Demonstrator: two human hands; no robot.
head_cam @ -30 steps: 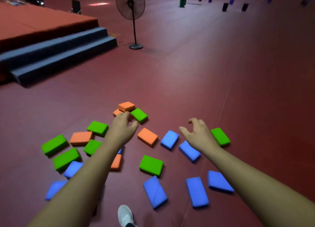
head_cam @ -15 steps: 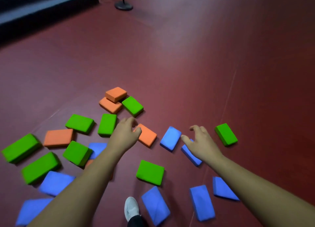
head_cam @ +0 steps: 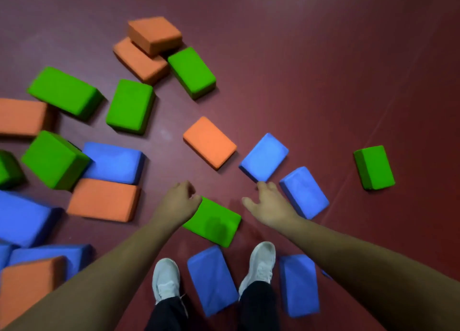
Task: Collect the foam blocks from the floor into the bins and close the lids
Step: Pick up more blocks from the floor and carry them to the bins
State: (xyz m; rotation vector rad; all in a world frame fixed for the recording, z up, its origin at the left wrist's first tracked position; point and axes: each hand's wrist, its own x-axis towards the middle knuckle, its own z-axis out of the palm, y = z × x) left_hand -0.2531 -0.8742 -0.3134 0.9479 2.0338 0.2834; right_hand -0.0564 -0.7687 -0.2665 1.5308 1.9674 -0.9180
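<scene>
Between the person's white shoes [head_cam: 165, 278] lies a blue foam block [head_cam: 211, 278]; just beyond, a green foam block [head_cam: 215, 222] lies flat on the dark red floor [head_cam: 323, 81]. The left hand [head_cam: 178, 201] hovers over its left corner, fingers loosely curled, holding nothing; the right hand [head_cam: 271, 205] spreads its fingers beside it. Pickup looks barely begun: next, grip that block. No bin shows

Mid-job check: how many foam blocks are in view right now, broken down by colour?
Green blocks: 7
Orange blocks: 6
Blue blocks: 8, counting the sliver beside the right forearm
Total: 21; a blue patch at the left edge may be another.
</scene>
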